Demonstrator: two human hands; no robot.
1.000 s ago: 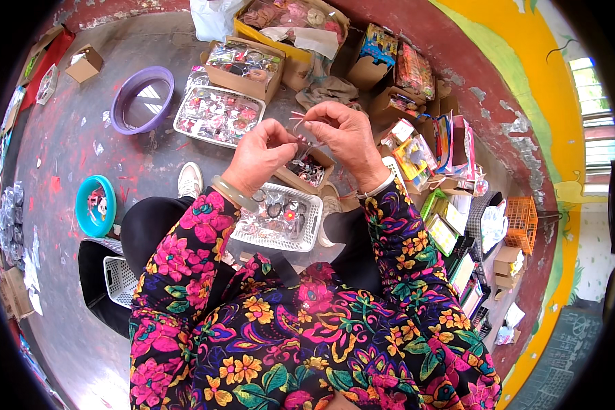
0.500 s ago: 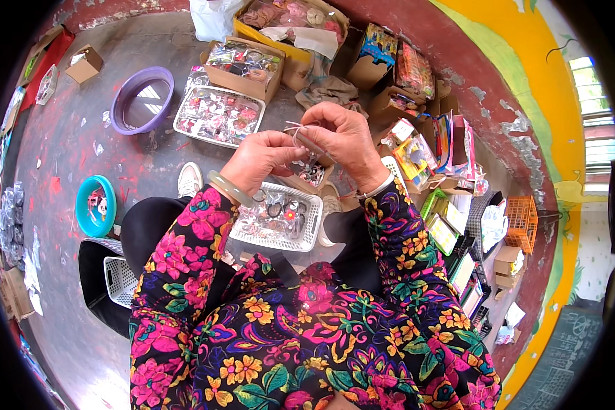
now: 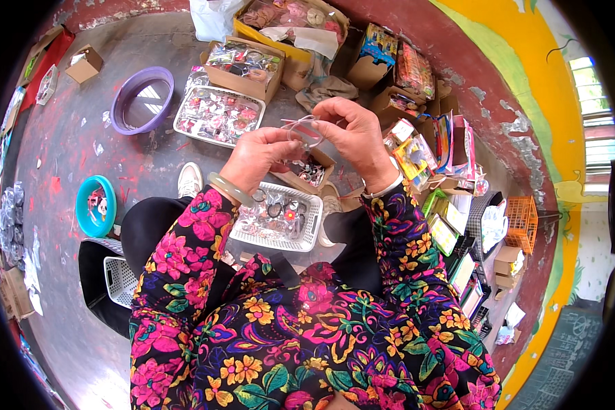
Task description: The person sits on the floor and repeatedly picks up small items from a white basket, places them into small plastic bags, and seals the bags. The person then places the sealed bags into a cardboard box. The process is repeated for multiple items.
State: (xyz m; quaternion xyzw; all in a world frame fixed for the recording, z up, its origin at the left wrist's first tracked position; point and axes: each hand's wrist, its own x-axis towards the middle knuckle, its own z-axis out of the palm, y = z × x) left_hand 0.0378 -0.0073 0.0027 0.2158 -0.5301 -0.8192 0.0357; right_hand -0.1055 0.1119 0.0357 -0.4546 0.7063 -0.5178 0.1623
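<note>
In front of my chest, a thin pale elastic cord (image 3: 299, 125) stretches in a loose loop between my two hands. My left hand (image 3: 254, 156) pinches one side of it between thumb and fingers. On the other side my right hand (image 3: 355, 140) grips it with thumb and forefinger. Below them, a white plastic basket (image 3: 316, 229) holds clear packets with dark hair ties and a red flower piece. A small cardboard box (image 3: 326, 167) of little items stands just under my hands, partly hidden.
A white tray (image 3: 178, 121) of packets and a purple basin (image 3: 119, 113) lie ahead to the left. The teal basin (image 3: 83, 213) is further left. Cardboard boxes (image 3: 280, 78), packs and an orange crate (image 3: 521, 220) line the wall at the right.
My hands have moved slightly apart, the right one to the right. The pale cord now shows as a wider loop between them.
</note>
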